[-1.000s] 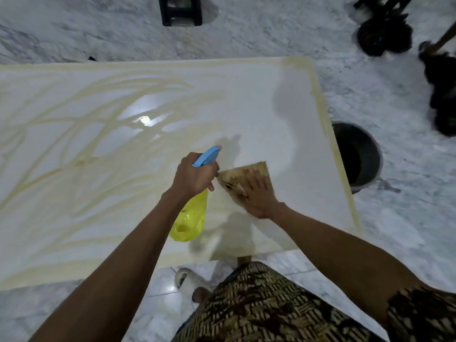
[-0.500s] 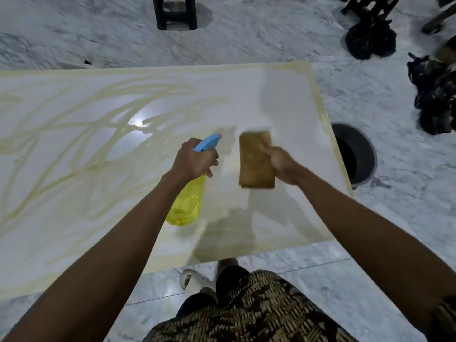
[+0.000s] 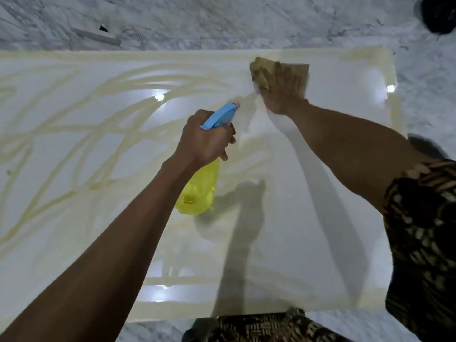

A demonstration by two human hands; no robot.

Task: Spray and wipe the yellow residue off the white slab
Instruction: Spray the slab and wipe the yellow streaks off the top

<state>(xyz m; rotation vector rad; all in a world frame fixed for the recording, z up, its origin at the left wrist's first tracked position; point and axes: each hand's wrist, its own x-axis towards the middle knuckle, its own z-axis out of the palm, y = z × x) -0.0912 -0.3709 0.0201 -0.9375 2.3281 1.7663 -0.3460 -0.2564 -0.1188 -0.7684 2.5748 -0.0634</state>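
Roughly a third done by my read: the right part of the slab (image 3: 328, 193) looks mostly clean and glossy, while the left and centre carry looping yellow residue (image 3: 103, 134) plus a yellow band along the far and near edges. The right hand (image 3: 283, 92) presses flat, fingers spread, on a brown cloth (image 3: 296, 70) near the far edge, right of centre, working at the boundary between clean and streaked area. The left hand (image 3: 204, 139) grips the spray bottle (image 3: 199, 191) around its neck, fingers curled at the blue trigger head, nozzle pointing toward the far edge; the yellow body hangs above the middle of the slab, not touching it. Left to do: the whole left half, the centre streaks, faint smears just under the bottle, and the edge bands on the far, near and right sides. On room: the cloth sits just beside the far edge, so little travel is left in that direction before it runs off onto the marble floor (image 3: 222, 21). There is plenty of open slab to the left for long strokes. The right edge is near, with something dark on the floor past it, too blurred to identify. The arms are well apart, so no crossing problem yet.
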